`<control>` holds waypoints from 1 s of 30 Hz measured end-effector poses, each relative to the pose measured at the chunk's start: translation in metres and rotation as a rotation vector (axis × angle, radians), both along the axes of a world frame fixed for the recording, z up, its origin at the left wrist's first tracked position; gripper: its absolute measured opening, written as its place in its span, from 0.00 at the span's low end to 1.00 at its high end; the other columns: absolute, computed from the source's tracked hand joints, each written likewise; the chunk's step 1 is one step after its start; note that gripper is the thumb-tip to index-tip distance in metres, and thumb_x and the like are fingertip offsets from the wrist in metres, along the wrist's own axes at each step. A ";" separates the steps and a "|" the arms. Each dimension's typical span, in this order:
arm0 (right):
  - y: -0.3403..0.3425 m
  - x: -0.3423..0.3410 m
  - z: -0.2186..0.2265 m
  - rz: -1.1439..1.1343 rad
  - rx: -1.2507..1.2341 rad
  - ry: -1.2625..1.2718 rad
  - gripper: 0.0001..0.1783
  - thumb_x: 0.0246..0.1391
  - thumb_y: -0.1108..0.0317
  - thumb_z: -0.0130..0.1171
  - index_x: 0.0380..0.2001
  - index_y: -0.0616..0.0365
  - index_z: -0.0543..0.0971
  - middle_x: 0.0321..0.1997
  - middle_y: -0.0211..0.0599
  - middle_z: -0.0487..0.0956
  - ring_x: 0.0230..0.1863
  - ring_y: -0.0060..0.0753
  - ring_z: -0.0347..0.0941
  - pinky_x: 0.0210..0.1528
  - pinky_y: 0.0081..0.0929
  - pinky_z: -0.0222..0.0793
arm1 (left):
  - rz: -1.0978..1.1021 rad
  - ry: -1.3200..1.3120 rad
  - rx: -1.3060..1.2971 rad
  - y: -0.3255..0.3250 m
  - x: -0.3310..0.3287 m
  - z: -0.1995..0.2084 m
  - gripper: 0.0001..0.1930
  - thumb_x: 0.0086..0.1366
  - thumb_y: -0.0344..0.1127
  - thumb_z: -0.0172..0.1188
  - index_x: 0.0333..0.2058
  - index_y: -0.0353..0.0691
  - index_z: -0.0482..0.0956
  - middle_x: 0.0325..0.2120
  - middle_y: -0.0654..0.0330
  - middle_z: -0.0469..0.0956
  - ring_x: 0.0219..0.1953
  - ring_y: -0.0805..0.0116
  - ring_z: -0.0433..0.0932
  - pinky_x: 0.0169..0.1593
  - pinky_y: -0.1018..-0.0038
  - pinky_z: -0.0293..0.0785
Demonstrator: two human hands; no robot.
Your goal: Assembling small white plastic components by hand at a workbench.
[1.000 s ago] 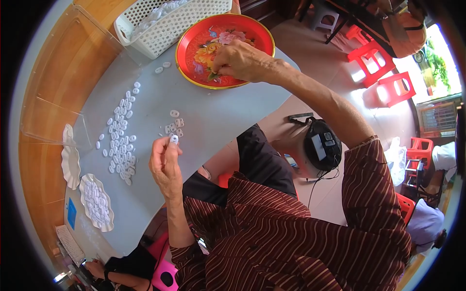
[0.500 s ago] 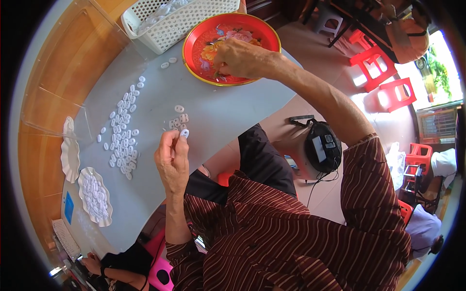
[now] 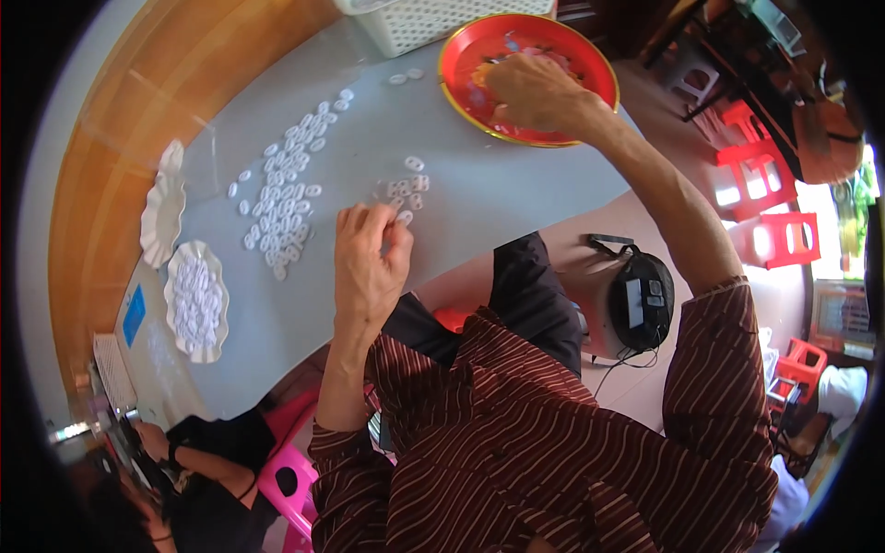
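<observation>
My left hand [image 3: 369, 263] is closed over the grey table, its thumb and forefinger at a small white oval plastic piece with holes [image 3: 405, 217]. Just beyond the fingertips lies a small cluster of like white pieces [image 3: 398, 188], with a single one [image 3: 414, 163] a little farther off. Farther right, my right hand [image 3: 535, 92] reaches into a round red tray [image 3: 590, 74] with a gold rim and a flower print. Its fingers are bent down and closed; whatever they hold is hidden.
Many white oval pieces [image 3: 286, 194] lie spread left of my left hand. A scalloped white dish [image 3: 221, 313] is heaped with white pieces, beside another wavy dish [image 3: 164, 207]. A white perforated basket [image 3: 433, 23] stands at the back. Another person's arm [image 3: 217, 465] is at lower left.
The view has shifted, so the table and tray appear farther right and higher. My left hand has turned slightly, the white piece still at its fingertips. My right hand stays in the tray.
</observation>
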State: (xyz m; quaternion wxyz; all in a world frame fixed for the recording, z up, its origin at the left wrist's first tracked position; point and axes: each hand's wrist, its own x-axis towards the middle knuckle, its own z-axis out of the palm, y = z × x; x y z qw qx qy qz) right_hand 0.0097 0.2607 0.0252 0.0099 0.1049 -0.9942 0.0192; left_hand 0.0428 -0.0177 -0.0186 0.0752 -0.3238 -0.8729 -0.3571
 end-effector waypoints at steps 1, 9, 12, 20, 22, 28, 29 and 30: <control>0.002 -0.001 -0.002 -0.012 -0.043 0.082 0.09 0.36 0.72 0.61 0.24 0.65 0.78 0.27 0.52 0.78 0.32 0.50 0.77 0.34 0.41 0.73 | 0.019 0.001 -0.006 -0.001 -0.001 0.000 0.03 0.54 0.25 0.55 0.28 0.34 0.72 0.23 0.54 0.70 0.31 0.53 0.68 0.37 0.61 0.66; -0.045 0.032 0.001 0.054 -0.866 0.239 0.06 0.44 0.76 0.59 0.29 0.63 0.77 0.20 0.33 0.75 0.24 0.21 0.74 0.31 0.22 0.71 | 0.008 0.173 -0.079 -0.022 -0.027 0.007 0.04 0.57 0.27 0.55 0.31 0.35 0.73 0.29 0.52 0.72 0.35 0.52 0.68 0.43 0.61 0.66; -0.075 0.049 -0.012 0.046 -0.989 0.083 0.09 0.45 0.76 0.61 0.34 0.61 0.79 0.23 0.31 0.77 0.26 0.18 0.73 0.31 0.19 0.71 | 0.094 0.256 -0.219 -0.049 -0.052 0.017 0.05 0.57 0.28 0.54 0.33 0.34 0.72 0.30 0.50 0.71 0.36 0.50 0.68 0.44 0.59 0.65; -0.084 0.065 -0.044 -0.038 -1.262 0.018 0.07 0.50 0.77 0.58 0.35 0.64 0.77 0.26 0.30 0.77 0.27 0.14 0.70 0.32 0.17 0.68 | -0.004 0.086 -0.130 -0.057 -0.055 0.028 0.07 0.58 0.25 0.53 0.36 0.35 0.74 0.27 0.54 0.72 0.35 0.55 0.69 0.40 0.64 0.67; -0.082 0.063 -0.046 -0.089 -1.356 -0.017 0.07 0.52 0.77 0.57 0.36 0.65 0.77 0.27 0.28 0.77 0.28 0.14 0.70 0.32 0.16 0.68 | -0.065 0.039 -0.024 -0.047 -0.050 0.019 0.07 0.57 0.24 0.53 0.35 0.35 0.74 0.27 0.54 0.72 0.35 0.55 0.69 0.39 0.65 0.67; -0.085 0.063 -0.048 -0.116 -1.448 -0.035 0.05 0.51 0.77 0.59 0.33 0.65 0.77 0.25 0.29 0.78 0.28 0.13 0.71 0.32 0.16 0.70 | -0.177 0.079 -0.039 -0.010 -0.052 0.012 0.06 0.56 0.24 0.53 0.34 0.34 0.74 0.27 0.54 0.73 0.35 0.54 0.69 0.40 0.64 0.67; -0.084 0.064 -0.047 -0.115 -1.439 -0.040 0.05 0.51 0.77 0.59 0.33 0.65 0.78 0.25 0.30 0.78 0.28 0.13 0.72 0.32 0.17 0.70 | -0.191 0.055 -0.099 -0.006 -0.054 0.013 0.06 0.56 0.24 0.54 0.33 0.34 0.73 0.27 0.54 0.72 0.35 0.54 0.68 0.40 0.63 0.67; -0.084 0.064 -0.047 -0.113 -1.431 -0.046 0.05 0.50 0.76 0.59 0.33 0.65 0.78 0.25 0.30 0.79 0.28 0.14 0.72 0.32 0.17 0.70 | -0.205 0.032 -0.160 -0.003 -0.055 0.013 0.05 0.55 0.24 0.54 0.32 0.33 0.73 0.27 0.53 0.71 0.35 0.54 0.68 0.41 0.62 0.67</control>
